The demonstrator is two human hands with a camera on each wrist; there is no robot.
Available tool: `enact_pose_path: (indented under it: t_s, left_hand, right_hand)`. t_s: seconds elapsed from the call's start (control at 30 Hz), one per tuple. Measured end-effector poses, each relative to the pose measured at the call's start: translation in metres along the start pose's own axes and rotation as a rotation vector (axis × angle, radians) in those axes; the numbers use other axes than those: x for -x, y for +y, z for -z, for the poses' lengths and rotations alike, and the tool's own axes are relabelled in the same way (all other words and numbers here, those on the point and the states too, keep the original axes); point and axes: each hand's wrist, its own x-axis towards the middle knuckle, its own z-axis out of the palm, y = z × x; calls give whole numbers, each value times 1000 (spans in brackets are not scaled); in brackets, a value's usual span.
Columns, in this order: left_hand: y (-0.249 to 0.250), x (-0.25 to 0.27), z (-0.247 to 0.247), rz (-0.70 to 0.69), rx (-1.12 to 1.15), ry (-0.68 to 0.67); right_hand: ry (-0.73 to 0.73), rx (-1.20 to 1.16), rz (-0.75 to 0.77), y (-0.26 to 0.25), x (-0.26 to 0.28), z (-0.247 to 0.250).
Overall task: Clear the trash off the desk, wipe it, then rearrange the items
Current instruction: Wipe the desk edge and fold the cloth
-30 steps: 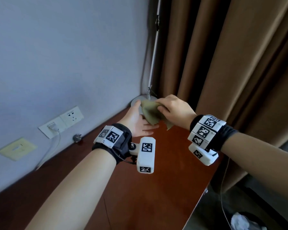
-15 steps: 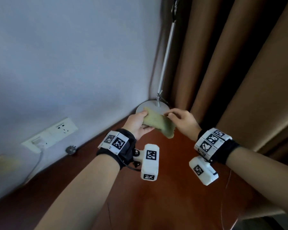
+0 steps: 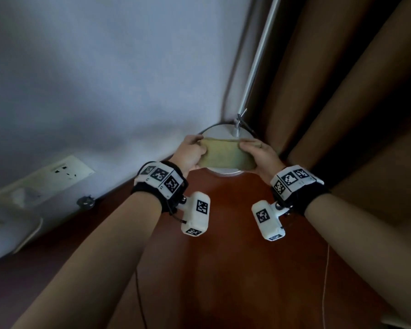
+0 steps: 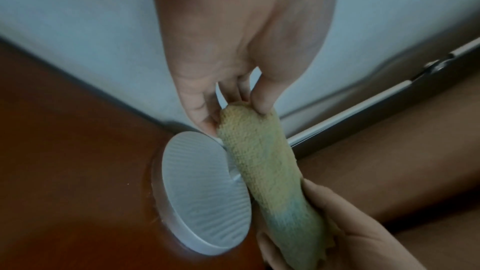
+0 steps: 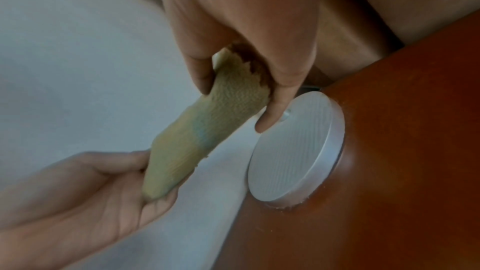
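A yellow-green cloth [image 3: 224,154] is stretched between both hands above the far corner of the reddish-brown desk [image 3: 235,257]. My left hand [image 3: 191,153] pinches its left end between thumb and fingers. My right hand [image 3: 259,155] grips the right end. In the left wrist view the cloth [image 4: 262,163] hangs just over the round silver lamp base [image 4: 197,192]; the right wrist view shows the cloth [image 5: 207,130] with a bluish patch, held beside the lamp base [image 5: 296,151].
The lamp pole [image 3: 259,58] rises from the base in the corner between the pale wall [image 3: 105,79] and brown curtains [image 3: 354,91]. A wall socket [image 3: 64,173] and a plug [image 3: 86,202] sit at left. A thin cable [image 3: 325,281] runs along the desk's right side.
Both hands have moved apart and pulled the crumpled cloth out flat between them, over the lamp base. The head view has shifted closer to the corner.
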Motion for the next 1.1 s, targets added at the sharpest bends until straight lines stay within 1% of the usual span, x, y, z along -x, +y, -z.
enact_pose_path:
  t_s: [0.13,0.23,0.27,0.33,0.37,0.43,0.5,0.53,0.6,0.63,0.67,0.7,0.77,0.83,0.9,0.93,1.0,1.07,1.1]
  left_hand:
    - [-8,-41,-3,-99,-146,30]
    - [-14,-70,-9,-219,-214,80]
    - [-17,-79,-10,-236,-247,83]
    - [-26,-95,-11,-219,-339,64]
    - [-31,-100,-11,-200,-422,44]
    - [-44,-108,-10,-165,-610,-9]
    - [-54,-112,-7,-129,-694,-64]
    - [-59,-114,-6,-122,-716,-69]
    - [-64,-118,-2,-166,-752,-19]
    - [-65,-118,-1,-212,-752,14]
    - [-64,-117,0,-262,-732,30]
    - [-61,-113,1,-308,-696,15]
    - [-53,-104,3,-370,-624,-72]
    - [-43,-92,6,-410,-561,-153]
    - [-32,-81,11,-440,-491,-192]
    - [-26,-76,14,-456,-462,-189]
    - [-12,-64,19,-479,-396,-161]
    - [3,-50,26,-482,-320,-129]
    - [11,-43,29,-485,-284,-114]
  right_hand:
    - [149,240,59,15,-36,3]
    - [210,401,170,22,-53,3]
    - [220,471,215,26,-58,5]
    - [233,653,289,32,-66,9]
    - [225,739,310,35,-68,11]
    - [151,885,337,40,-69,15]
    - [68,1038,380,46,-66,19]
    - [39,1115,399,47,-64,21]
    - [0,1221,410,48,-63,23]
    - [-16,1246,408,48,-62,23]
    - [-29,1243,409,48,-62,23]
    - [-36,1213,413,47,-63,22]
    - [-38,1077,416,44,-64,19]
    - [-22,850,391,36,-66,15]
    - [-16,561,312,21,-62,11]
    - [-37,457,269,11,-58,9]
    - [-130,364,223,-8,-45,6]
    - [-242,349,232,-29,-27,1]
    - [-273,373,235,-39,-20,0]
